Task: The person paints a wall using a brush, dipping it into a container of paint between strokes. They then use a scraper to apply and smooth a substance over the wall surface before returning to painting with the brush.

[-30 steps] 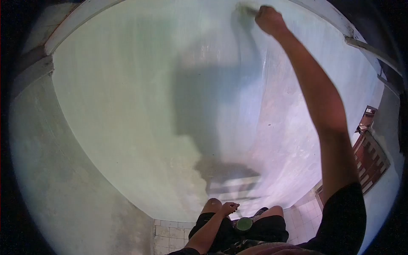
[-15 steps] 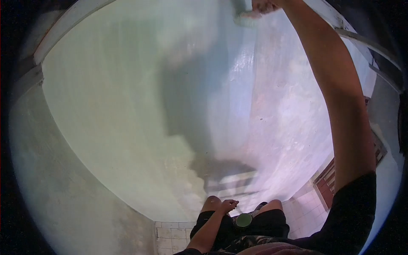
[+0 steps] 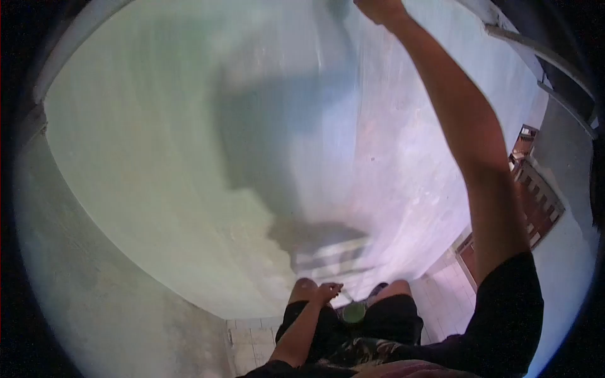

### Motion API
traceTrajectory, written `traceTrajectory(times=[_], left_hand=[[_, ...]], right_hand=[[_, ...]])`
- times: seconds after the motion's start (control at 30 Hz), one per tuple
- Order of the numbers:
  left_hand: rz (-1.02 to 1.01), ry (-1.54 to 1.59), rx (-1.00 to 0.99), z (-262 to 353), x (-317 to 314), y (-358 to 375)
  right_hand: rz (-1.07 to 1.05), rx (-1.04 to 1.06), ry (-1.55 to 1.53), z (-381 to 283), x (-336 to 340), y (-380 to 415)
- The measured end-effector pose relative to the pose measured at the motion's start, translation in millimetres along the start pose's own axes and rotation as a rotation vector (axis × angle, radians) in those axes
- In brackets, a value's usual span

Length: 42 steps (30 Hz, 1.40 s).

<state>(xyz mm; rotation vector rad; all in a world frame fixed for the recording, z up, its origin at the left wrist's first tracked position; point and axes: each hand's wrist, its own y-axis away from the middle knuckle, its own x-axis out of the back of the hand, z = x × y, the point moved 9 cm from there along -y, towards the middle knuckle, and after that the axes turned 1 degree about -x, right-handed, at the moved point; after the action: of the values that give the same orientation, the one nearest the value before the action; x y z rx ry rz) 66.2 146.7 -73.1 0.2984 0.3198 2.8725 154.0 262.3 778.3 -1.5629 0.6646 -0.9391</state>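
Observation:
My right hand (image 3: 381,11) is raised to the top edge of the view against the wall (image 3: 315,126), closed, its fingertips partly cut off. A dark bluish-green shape (image 3: 340,9) shows beside it; it looks like part of a paintbrush or its shadow. Low down, my left hand (image 3: 329,293) is held by my left knee with curled fingers; what they grip is too small to make out. Just right of it, a round container (image 3: 354,312) with green inside, apparently paint, sits between my thighs. A thin pale line runs between that hand and the container.
Vertical streaks of pale green-blue coat the wall, shinier near the middle; its right part is pinkish white. My shadow (image 3: 258,132) falls across it. A side wall (image 3: 126,283) stands left, floor tiles (image 3: 252,340) lie below, and a reddish-brown slatted piece (image 3: 535,201) is at right.
My view has shifted slightly. My right hand has moved up and left along the wall, and the pale-green edge beside its fingers has left the view. My left hand stays by the knee.

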Motion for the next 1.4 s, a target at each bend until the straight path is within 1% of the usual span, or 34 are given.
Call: traceTrajectory(times=[0.03, 0.07, 0.1, 0.13, 0.17, 0.2, 0.23, 0.27, 0.3, 0.37, 0.4, 0.43, 0.47, 0.5, 0.57, 0.6, 0.67, 0.7, 0.73, 0.77, 0.83, 0.9, 0.97, 1.03, 1.07, 1.1, 1.13, 1.17, 1.2, 1.23, 1.27, 1.3, 1.37, 1.4], left_hand=[[-0.019, -0.041, 0.007, -5, -1, -3], [-0.008, -0.022, -0.033, -7, -1, -3], [0.008, 0.002, -0.079, -2, 1, -2], [0.017, 0.02, -0.057, 4, 3, 1], [0.024, 0.032, -0.041, 9, 11, 6], [0.034, 0.046, -0.032, 8, 11, 7], [0.047, 0.056, -0.028, 6, 11, 7], [0.067, 0.049, -0.012, 5, 13, 8], [0.079, 0.057, -0.009, 8, 15, 9], [0.057, 0.054, -0.05, 20, 14, 16], [0.059, 0.01, -0.051, 27, 16, 20], [0.059, 0.012, -0.037, 21, 16, 15], [0.064, 0.039, -0.078, 17, 16, 9], [0.068, 0.068, -0.11, 13, 12, 10], [0.116, -0.155, -0.139, 25, 17, 11], [0.119, -0.11, -0.141, 23, 17, 10], [0.108, -0.017, -0.13, 17, 14, 11], [0.089, 0.04, -0.126, 18, 15, 12], [0.079, 0.011, -0.124, 23, 19, 16], [0.061, -0.012, -0.124, 31, 16, 19], [0.091, 0.025, -0.1, 35, 17, 23], [0.088, 0.021, -0.025, 34, 19, 25], [0.08, 0.055, -0.04, 34, 17, 26], [0.076, 0.09, -0.058, 33, 18, 26], [0.071, 0.111, -0.053, 32, 18, 26], [0.069, 0.133, -0.052, 33, 18, 24], [0.077, 0.141, -0.057, 35, 18, 20], [0.071, 0.144, -0.048, 33, 17, 20], [0.064, 0.143, -0.038, 31, 16, 22], [0.074, 0.141, -0.034, 26, 17, 22], [0.059, 0.148, -0.047, 21, 14, 20], [0.046, 0.154, -0.065, 25, 15, 18], [0.061, 0.115, -0.045, 24, 17, 17], [0.067, 0.118, -0.049, 29, 18, 19]], right_hand=[[-0.065, -0.039, 0.154, 8, -23, 21], [0.022, 0.071, 0.081, 2, -22, 63], [-0.103, -0.108, -0.037, 9, -31, 104], [-0.15, -0.192, -0.138, 10, -39, 150], [-0.283, -0.358, -0.117, 9, -47, 200], [-0.269, -0.289, -0.146, 7, -58, 249], [-0.393, -0.388, -0.126, 17, -76, 304], [-0.373, -0.242, -0.236, 2, -76, 350], [-0.428, -0.261, -0.206, 9, -92, 401], [-0.555, -0.391, -0.273, 2, -90, 460], [-0.56, -0.394, -0.278, 3, -95, 469], [-0.668, -0.47, -0.261, 9, -103, 486], [-0.783, -0.549, -0.241, 16, -109, 509], [-0.849, -0.561, -0.173, 21, -116, 502], [-0.814, -0.453, -0.106, 27, -130, 457], [-0.768, -0.433, -0.1, 28, -130, 421], [-0.7, -0.243, 0.007, 6, -105, 338], [-0.643, -0.264, -0.029, 6, -99, 309], [-0.491, -0.184, 0.041, -5, -79, 284], [-0.431, -0.306, -0.075, -15, -51, 266], [-0.167, -0.336, -0.182, -18, -25, 256], [-0.127, -0.367, -0.219, -15, -32, 276], [-0.24, -0.512, -0.201, -1, -70, 330], [-0.351, -0.575, -0.218, 0, -103, 408], [-0.282, -0.488, -0.291, -1, -112, 446], [-0.323, -0.501, -0.312, -5, -115, 482], [-0.397, -0.547, -0.288, -3, -122, 524], [-0.547, -0.66, -0.268, 0, -130, 567], [-0.641, -0.719, -0.251, 1, -133, 601], [-0.695, -0.785, -0.295, 4, -131, 633], [-0.747, -0.85, -0.342, 6, -133, 654], [-0.745, -0.844, -0.355, 5, -137, 649], [-0.733, -0.807, -0.219, 9, -137, 643], [-0.663, -0.764, -0.206, 13, -142, 622]])
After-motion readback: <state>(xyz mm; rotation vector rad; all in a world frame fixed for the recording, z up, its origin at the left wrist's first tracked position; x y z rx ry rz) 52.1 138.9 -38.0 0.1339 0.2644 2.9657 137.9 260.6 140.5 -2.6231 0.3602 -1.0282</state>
